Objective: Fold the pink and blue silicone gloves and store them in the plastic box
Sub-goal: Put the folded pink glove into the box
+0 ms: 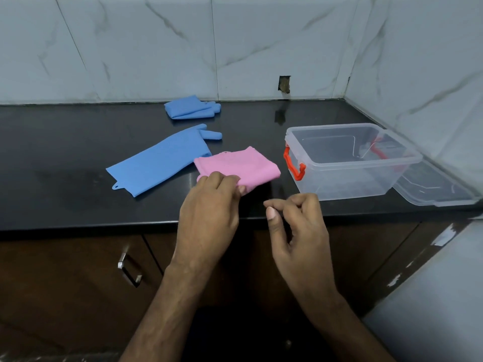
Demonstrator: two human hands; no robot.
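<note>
step: pink glove (236, 165) folded into a compact pad; my read is the fold is being finished or it's about to be lifted to the box.
left hand (209, 207): fingers pinched on the near edge of the pink glove, which lies on the desk (65, 184) just left of the box.
right hand (298, 223): off the glove, near the desk's front edge, thumb and fingers loosely curled, holding nothing.
plastic box (350, 163): clear, open, empty, orange latch (294, 164) facing the pink glove; lid (439, 186) lies partly under/behind it on the right.
unfolded blue glove (159, 160): flat on the desk, its palm end touching or slightly under the pink pad's far-left corner; can't tell which.
folded blue glove (192, 109): near the back wall, well apart from the box.
how to do it well: bring the right hand onto the pad's free right side before lifting; silicone likely springs open if held by one edge only.
carry: keep layers pressed together, lift clear of the blue glove so it doesn't drag.
placement: lay flat against one box wall, leave room for the rest.
risk: one-edge pinch lets the fold flop open mid-move; the near latch could catch the pad on entry.
</note>
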